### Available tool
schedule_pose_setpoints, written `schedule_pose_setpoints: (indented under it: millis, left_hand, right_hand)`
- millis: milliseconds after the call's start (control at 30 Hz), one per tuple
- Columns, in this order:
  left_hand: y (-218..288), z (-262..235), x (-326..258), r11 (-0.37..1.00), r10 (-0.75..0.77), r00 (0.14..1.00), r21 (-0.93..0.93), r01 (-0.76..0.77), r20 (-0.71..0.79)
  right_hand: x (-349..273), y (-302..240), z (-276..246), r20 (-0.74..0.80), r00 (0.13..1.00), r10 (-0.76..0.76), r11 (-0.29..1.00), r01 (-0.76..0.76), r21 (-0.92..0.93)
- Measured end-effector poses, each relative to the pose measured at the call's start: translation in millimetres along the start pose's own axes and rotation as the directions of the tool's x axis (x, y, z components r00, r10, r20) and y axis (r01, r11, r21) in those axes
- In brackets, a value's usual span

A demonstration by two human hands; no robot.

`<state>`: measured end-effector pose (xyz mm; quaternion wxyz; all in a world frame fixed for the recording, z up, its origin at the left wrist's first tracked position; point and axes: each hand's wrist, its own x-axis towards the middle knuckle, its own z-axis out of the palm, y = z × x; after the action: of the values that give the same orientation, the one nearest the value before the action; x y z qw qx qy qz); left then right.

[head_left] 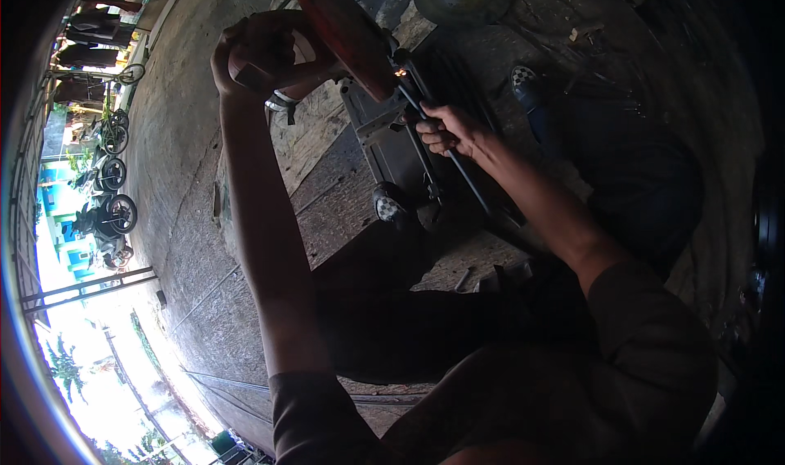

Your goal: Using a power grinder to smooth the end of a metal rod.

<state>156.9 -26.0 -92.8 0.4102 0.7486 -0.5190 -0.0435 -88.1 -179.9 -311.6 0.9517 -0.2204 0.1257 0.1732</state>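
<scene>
Under our left hand, which is clamped on the handle of a chop saw, the red blade guard tilts down toward a dark metal rod; a small spark shows at the cut. Our right hand grips that rod just below the blade. We judge the cut is under way, needing steady downward pressure. The blade edge stays hidden in shadow.

No packages, labels, signs or screens show here — only dim workshop floor and tools
</scene>
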Motion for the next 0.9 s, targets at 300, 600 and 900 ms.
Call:
schedule_pose_setpoints:
  millis: [300, 600, 900]
  left_hand:
    - [-11.4, -1.9, -0.1, 0.962, -0.062, 0.998, -0.266, 0.062, 0.01]
    - [-11.8, -1.8, 4.4, 0.919, -0.064, 0.997, -0.388, 0.077, 0.046]
    - [4.4, 4.4, 1.3, 0.97, 0.045, 0.999, 0.239, -0.038, -0.022]
  right_hand:
    - [5.0, 8.2, -13.1, 0.171, 0.984, -0.051, 0.99, 0.027, 0.139]
    - [10.4, 19.4, -16.6, 0.369, 0.922, -0.114, 0.967, 0.018, 0.254]
    - [0.6, 16.4, 22.3, 0.365, 0.929, -0.069, 0.996, 0.041, 0.083]
